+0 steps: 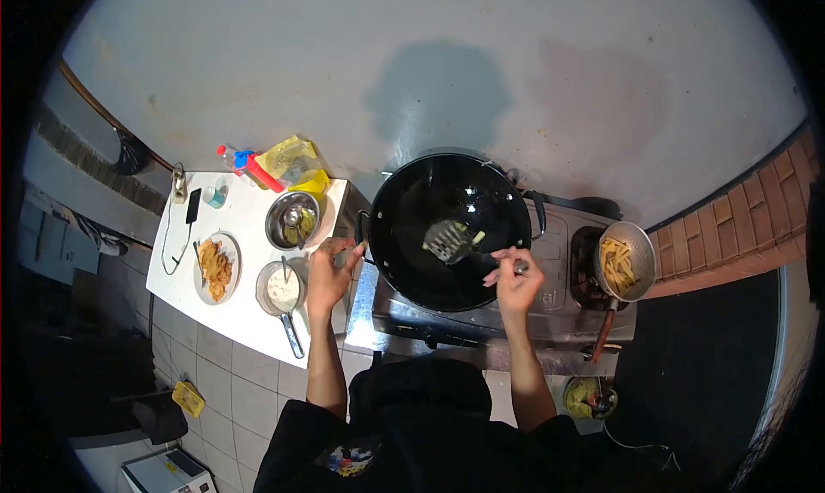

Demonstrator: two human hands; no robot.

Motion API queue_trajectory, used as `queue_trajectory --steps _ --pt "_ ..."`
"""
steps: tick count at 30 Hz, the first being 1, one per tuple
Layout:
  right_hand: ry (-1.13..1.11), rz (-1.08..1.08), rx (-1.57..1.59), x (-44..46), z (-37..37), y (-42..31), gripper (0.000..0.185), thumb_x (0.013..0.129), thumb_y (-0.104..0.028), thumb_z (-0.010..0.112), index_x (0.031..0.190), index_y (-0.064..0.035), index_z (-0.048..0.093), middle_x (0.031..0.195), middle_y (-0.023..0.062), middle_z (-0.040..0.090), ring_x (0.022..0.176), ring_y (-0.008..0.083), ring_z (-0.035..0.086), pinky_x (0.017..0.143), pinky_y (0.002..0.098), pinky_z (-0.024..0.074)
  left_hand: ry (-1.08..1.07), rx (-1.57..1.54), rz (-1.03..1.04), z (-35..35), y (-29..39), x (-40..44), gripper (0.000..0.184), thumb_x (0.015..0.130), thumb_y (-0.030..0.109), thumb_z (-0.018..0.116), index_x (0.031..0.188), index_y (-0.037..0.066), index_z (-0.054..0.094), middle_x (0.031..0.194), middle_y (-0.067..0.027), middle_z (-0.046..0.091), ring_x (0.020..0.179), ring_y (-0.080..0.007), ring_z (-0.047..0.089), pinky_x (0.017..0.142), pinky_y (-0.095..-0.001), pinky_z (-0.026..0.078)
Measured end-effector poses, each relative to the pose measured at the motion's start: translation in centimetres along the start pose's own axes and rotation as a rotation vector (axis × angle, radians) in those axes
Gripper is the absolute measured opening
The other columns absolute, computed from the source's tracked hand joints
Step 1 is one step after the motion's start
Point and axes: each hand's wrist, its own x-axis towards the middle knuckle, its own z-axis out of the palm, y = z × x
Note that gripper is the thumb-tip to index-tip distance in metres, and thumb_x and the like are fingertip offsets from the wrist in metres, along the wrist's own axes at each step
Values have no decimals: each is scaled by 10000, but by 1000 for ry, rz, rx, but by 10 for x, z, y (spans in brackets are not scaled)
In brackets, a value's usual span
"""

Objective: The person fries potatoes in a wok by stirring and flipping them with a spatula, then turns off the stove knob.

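My right hand (517, 280) is closed round the handle of a slotted turner (449, 242), whose flat head is down inside a large black wok (404, 278). Pale yellow-green pieces of food lie at the turner's head, partly hidden by it. Shiny liquid shows in the wok. Beside the wok's left handle (361, 227) is my left hand (328, 278), fingers loosely curved and apart, seemingly with nothing in them. Whether its fingertips touch the handle is unclear. The wok sits on a metal stove (559, 317).
On the white table (258, 325) at left are a plate of fried food (232, 245), a saucepan of pale batter (281, 291), a metal bowl (279, 226), a phone (193, 206) and packets. A pan of fries (620, 269) stands on the right burner. A brick ledge (722, 226) lies beyond.
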Motion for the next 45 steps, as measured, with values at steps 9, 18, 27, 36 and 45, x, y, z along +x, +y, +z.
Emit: queue_trajectory --steps 9,18,27,36,45 --pt "-71 -40 -9 4 -12 -16 269 992 -100 512 796 70 584 745 112 660 465 139 610 407 256 484 12 0 -16 -1 5 -1 295 835 213 742 976 -43 702 967 -207 691 899 -324 677 787 -374 511" --pt "1 -12 -15 7 -6 -4 290 1000 -117 489 804 78 578 748 120 661 455 160 612 400 270 498 -4 -15 -26 -2 7 -1 303 834 221 747 983 -39 702 955 -204 691 888 -290 673 764 -362 504" --pt "14 -2 21 5 -6 -4 292 1004 -123 488 806 80 558 766 128 654 463 155 611 404 280 516 -9 -6 -45 -3 8 0 301 834 226 748 977 -35 705 952 -203 694 877 -291 680 773 -362 508" --pt "-48 5 22 1 10 6 274 1000 -133 514 818 63 570 741 103 646 481 136 613 419 271 515 -7 -8 -23 -4 10 0 299 827 223 753 965 -38 707 957 -211 696 894 -308 683 793 -369 511" --pt "-67 -10 -8 3 3 6 265 997 -123 518 807 56 564 767 105 658 475 133 605 418 267 505 3 -19 12 -3 4 0 310 827 225 753 963 -49 703 949 -212 695 902 -310 683 793 -370 508"
